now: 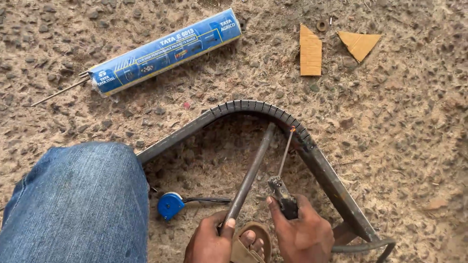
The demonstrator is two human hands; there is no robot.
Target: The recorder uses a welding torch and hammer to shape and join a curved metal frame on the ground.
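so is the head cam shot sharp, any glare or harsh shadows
Head view: sharp across the gravel ground, under soft, even daylight; only a mild shadow lies inside the bent metal frame; slight sheen on the blue packet, no blown-out glare; the rod tip glows orange; both the left hand and right hand show no motion blur.

2 cardboard scraps (310, 51), 1 blue rod pack (163, 51), 1 bent steel frame (253, 108), 1 straight bar (251, 175), 1 electrode holder (282, 197), 1 blue tape measure (170, 205), 2 hands (306, 234).

Gravelly ground (414, 146) under bent steel frame (321, 168), blue electrode packet (165, 51), two cardboard scraps (310, 51), blue reel (170, 205).
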